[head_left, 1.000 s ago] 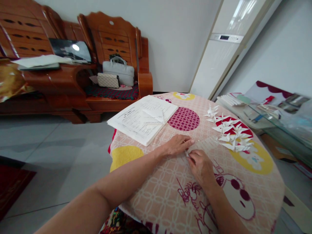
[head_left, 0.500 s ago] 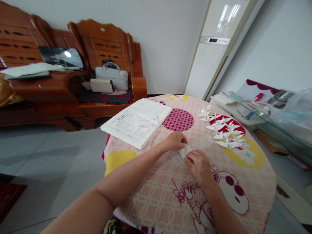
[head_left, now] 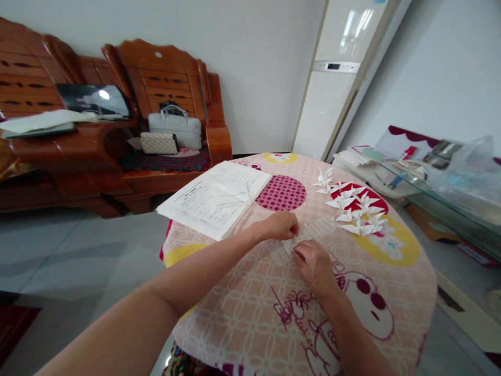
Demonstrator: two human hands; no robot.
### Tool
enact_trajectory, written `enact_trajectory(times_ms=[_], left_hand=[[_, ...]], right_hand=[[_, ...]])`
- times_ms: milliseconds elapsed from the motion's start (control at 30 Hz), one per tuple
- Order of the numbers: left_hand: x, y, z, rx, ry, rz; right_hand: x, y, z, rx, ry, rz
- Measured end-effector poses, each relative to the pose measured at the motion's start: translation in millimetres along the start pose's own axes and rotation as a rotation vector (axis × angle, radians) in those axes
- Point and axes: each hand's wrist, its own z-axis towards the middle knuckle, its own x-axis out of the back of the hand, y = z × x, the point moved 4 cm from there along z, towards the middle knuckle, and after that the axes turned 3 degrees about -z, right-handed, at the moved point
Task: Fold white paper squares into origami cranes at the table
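My left hand [head_left: 279, 225] and my right hand [head_left: 313, 263] meet near the middle of a round table with a pink patterned cloth [head_left: 254, 292]. Both pinch a small piece of white paper [head_left: 291, 243] that lies on the cloth between them; most of it is hidden by my fingers. A stack of printed white sheets [head_left: 213, 198] lies to the far left of my hands. Several folded white paper cranes [head_left: 354, 206] are gathered to the far right, over the red and yellow spots of the cloth.
A wooden bench [head_left: 117, 130] with a white handbag [head_left: 175, 128] and a quilted pouch [head_left: 158, 142] stands behind the table. A tall white air conditioner [head_left: 336, 78] is in the corner. A glass shelf [head_left: 442, 193] with papers and a plastic bag runs along the right.
My left fingers have curled from flat into a pinch on the small paper. My right hand stays on it. The view has shifted slightly left and down.
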Motion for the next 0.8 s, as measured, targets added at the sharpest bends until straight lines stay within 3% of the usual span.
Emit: enact_trajectory(times_ms=[433, 633, 800], left_hand=[[-5.8, -12, -22, -0.058, 0.026, -0.07], [-2.9, -13, -31, -0.187, 0.023, -0.133], [-0.4, -9, -39, -0.291, -0.001, -0.155]], right_hand=[[2, 19, 0, -0.127, 0.093, 0.117], [4, 25, -4, -0.255, 0.169, 0.132], [7, 24, -4, -0.217, 0.192, 0.028]])
